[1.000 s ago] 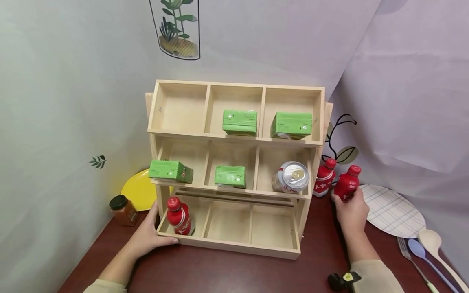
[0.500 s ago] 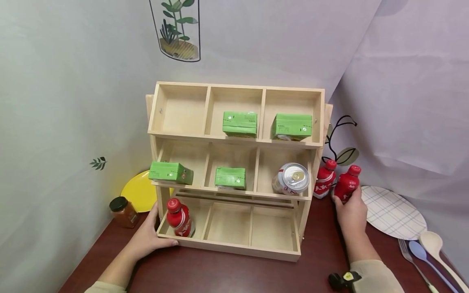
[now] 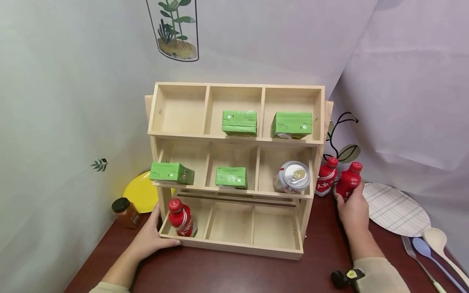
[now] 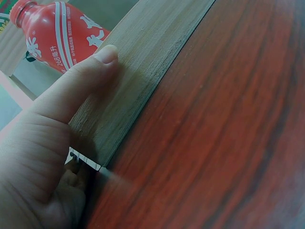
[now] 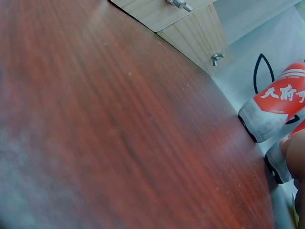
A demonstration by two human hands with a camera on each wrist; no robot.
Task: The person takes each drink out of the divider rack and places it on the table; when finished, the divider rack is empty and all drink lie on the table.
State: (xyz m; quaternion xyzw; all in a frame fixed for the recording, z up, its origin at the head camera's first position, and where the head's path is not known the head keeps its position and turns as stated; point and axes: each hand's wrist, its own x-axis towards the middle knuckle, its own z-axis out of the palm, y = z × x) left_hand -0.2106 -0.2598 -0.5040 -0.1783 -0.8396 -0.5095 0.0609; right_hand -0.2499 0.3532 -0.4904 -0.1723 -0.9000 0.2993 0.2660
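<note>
A three-tier wooden display rack (image 3: 238,246) stands on the dark red table. My left hand (image 3: 146,242) grips its lower left corner; in the left wrist view the thumb (image 4: 78,83) presses on the front board. Just behind that board, a red drink bottle (image 3: 180,218) stands in the bottom left compartment. To the right of the rack my right hand (image 3: 353,211) holds another red bottle (image 3: 347,183), fingers wrapped around its body. Beside it stands a third red bottle (image 3: 325,179). Only the pale base of the held bottle (image 5: 278,162) shows in the right wrist view.
Several green cartons (image 3: 239,123) and a silver can (image 3: 293,178) occupy the upper two tiers. At left are a jar (image 3: 126,213) and a yellow plate (image 3: 141,193). A checked plate (image 3: 397,209), fork (image 3: 417,260), blue spoon (image 3: 423,248) and cream ladle (image 3: 436,240) lie at right.
Both hands keep their places on the rack corner and the bottle. The head view has shifted slightly; nothing else has visibly moved.
</note>
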